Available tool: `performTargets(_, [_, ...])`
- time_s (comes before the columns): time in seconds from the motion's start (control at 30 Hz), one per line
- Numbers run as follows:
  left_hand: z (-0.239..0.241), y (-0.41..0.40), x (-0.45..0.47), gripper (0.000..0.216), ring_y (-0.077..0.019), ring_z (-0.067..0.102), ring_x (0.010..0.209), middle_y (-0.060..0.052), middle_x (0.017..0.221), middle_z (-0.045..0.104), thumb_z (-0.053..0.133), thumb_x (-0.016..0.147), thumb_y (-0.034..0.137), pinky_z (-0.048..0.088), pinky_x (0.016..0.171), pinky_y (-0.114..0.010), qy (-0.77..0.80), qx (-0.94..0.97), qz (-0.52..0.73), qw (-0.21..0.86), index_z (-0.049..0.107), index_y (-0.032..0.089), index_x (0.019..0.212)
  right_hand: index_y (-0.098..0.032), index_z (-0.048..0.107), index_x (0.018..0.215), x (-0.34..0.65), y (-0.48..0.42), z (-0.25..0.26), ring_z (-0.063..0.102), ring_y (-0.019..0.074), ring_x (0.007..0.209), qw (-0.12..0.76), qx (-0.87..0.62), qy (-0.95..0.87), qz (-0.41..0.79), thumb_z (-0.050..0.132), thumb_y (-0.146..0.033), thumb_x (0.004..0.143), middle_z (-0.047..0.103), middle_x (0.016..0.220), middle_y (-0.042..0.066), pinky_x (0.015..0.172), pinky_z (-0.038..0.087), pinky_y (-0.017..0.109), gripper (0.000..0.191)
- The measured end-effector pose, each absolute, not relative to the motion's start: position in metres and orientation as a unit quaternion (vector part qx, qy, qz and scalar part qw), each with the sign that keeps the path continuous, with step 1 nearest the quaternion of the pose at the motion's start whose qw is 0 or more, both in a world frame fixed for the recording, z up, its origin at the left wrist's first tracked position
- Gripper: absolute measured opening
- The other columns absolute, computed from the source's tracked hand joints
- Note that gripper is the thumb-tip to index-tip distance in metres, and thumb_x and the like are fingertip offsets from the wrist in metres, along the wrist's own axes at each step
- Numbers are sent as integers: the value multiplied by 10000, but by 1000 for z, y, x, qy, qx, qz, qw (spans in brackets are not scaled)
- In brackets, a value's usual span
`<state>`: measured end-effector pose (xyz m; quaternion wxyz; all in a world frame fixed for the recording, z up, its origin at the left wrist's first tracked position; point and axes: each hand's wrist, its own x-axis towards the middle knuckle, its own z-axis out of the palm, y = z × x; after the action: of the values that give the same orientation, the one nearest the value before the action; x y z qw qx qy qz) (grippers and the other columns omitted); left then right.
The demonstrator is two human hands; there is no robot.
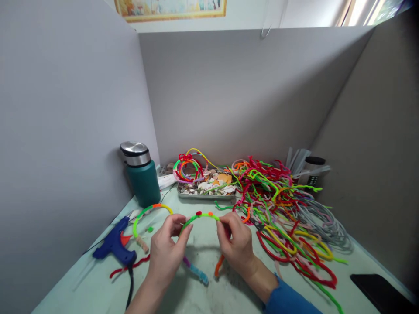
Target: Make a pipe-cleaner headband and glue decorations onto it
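Between my two hands runs a curved pipe-cleaner band, green on top with red and orange bits wound on it. My left hand pinches its left side between thumb and fingers. On the right, my right hand pinches the other side. Below my hands hang a blue and purple end and an orange end, seemingly of the same band; my hands hide the joins. Left of my left hand lies another curved pipe-cleaner piece in green, orange, yellow and beige.
A blue glue gun with a cord lies at left, near a teal bottle. Behind stands a metal tray of shells, with coiled pipe cleaners on it. A tangled pipe-cleaner pile fills the right; a black phone lies front right.
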<state>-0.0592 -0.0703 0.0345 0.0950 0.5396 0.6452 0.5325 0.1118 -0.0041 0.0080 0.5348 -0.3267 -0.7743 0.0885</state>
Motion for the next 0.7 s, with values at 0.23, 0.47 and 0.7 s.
performTargets(0.23, [35,-72,-59,294,-157,651,730,-37,882,673,573,807,309,520,689,-275,638,565,520,62,585,208,1083,-189,499,836,112,-6,10,513,162,713,548,-315,-769,91,492,-119,843,513,756,31,614,393,279,70])
performTargets(0.47, [38,-73,-59,162,-160,641,677,-39,823,661,542,835,299,508,637,-263,625,590,508,52,621,191,927,-192,500,836,112,-7,10,521,167,725,543,-318,-772,94,482,-126,854,523,762,37,614,394,284,71])
performTargets(0.7, [35,-74,-58,134,-179,659,708,-56,881,692,550,829,254,499,721,-294,619,613,489,-49,642,188,900,-188,508,855,110,-9,8,521,169,736,542,-329,-767,98,472,-123,859,521,768,37,613,390,283,74])
